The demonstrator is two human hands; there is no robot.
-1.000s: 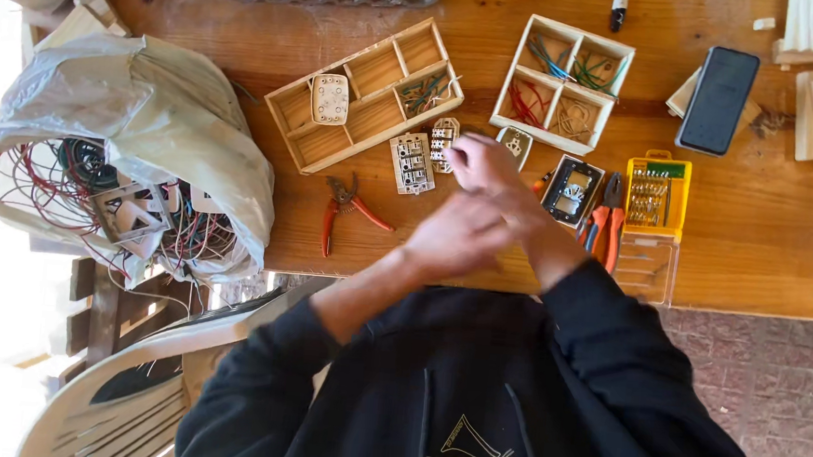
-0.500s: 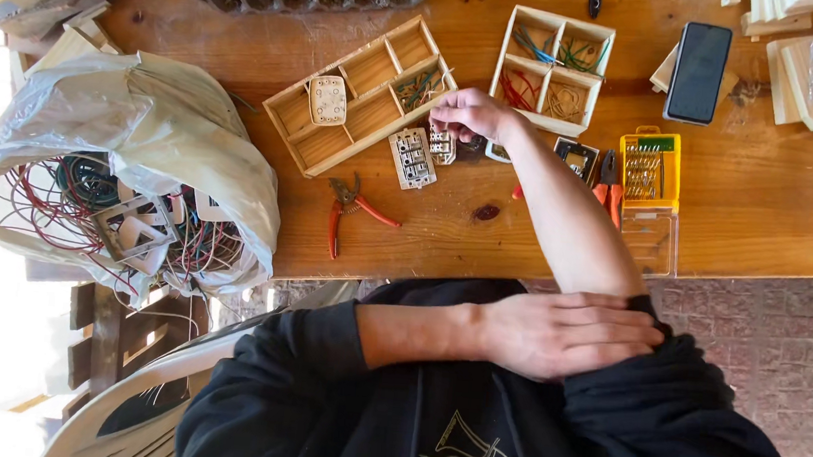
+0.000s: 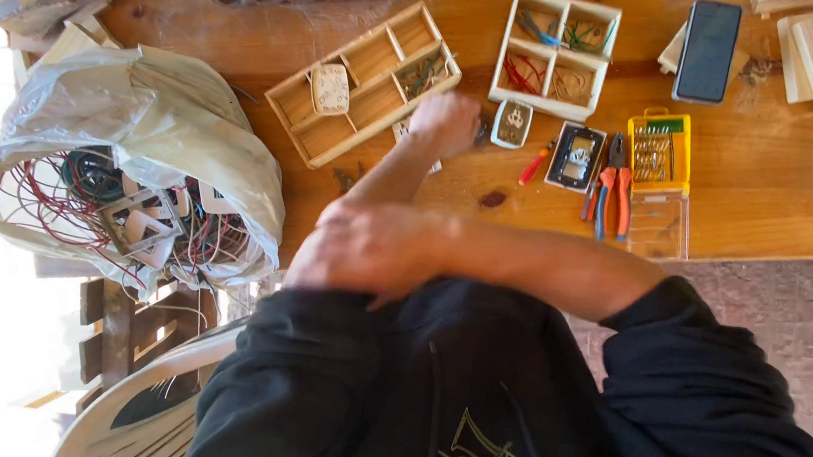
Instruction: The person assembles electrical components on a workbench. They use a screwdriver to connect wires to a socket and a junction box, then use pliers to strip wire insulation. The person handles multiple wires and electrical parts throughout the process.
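— What's different from half a second back?

— The arms have swapped. Then the right arm reached out to the table and the left lay across the lap; now the left hand (image 3: 446, 120) is out on the brown wooden table (image 3: 767, 189), and the right hand (image 3: 366, 250) sweeps across the body, blurred with motion

— Is either hand holding something?

— The left one is curled knuckles-up, fingers tucked under. I cannot tell whether anything is pinched inside. The right one shows loose fingers lying together, with nothing visible in them

— Where has the left hand landed?

— Just off the near corner of the long, divided, pale wooden tray (image 3: 381, 57), and just beside a small white rounded socket insert (image 3: 512, 124), which lies on the table to its right, not touched as far as I can see

— And round about?

— A black-framed switch plate (image 3: 575, 157), a red-handled screwdriver (image 3: 533, 166) and orange-handled pliers (image 3: 614, 192) lie further right. Past them is a yellow plastic parts box (image 3: 659, 147). A crumpled pale plastic bag full of wires (image 3: 144, 121) sits well off to the left
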